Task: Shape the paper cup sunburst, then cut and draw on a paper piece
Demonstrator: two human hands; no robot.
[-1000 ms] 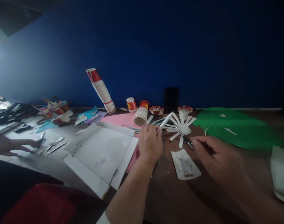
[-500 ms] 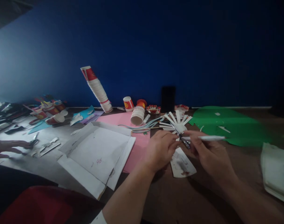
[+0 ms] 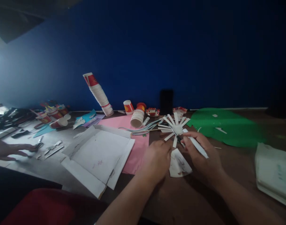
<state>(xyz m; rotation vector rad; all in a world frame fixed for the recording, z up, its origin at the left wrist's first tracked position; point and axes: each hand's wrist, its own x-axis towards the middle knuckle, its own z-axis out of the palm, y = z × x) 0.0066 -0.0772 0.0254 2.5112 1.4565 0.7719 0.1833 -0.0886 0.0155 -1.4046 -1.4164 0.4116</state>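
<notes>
My right hand [image 3: 204, 153] is closed around a white pen-like stick [image 3: 198, 147]. A thin dark metallic tool [image 3: 178, 137] also shows at its fingertips, its kind unclear, reaching over a white paper piece cut into spread strips [image 3: 178, 128]. My left hand [image 3: 155, 159] rests on the table to the left with fingers curled in; whatever they may hold is hidden. Between my hands lies a curved white paper piece [image 3: 179, 167] with dark marks, close to the left fingertips.
An open white cardboard box lid [image 3: 105, 150] lies on pink paper [image 3: 119, 122]. Behind stand a leaning paper-cup stack [image 3: 99, 95] and smaller cups [image 3: 128, 107]. Green paper [image 3: 227, 125] and a pad [image 3: 274, 172] are on the right. Another person's hand [image 3: 13, 148] is at far left.
My left hand has drawn back down and left, away from the dark tool. The white stick in my right hand has swung from pointing right to slanting down toward me.
</notes>
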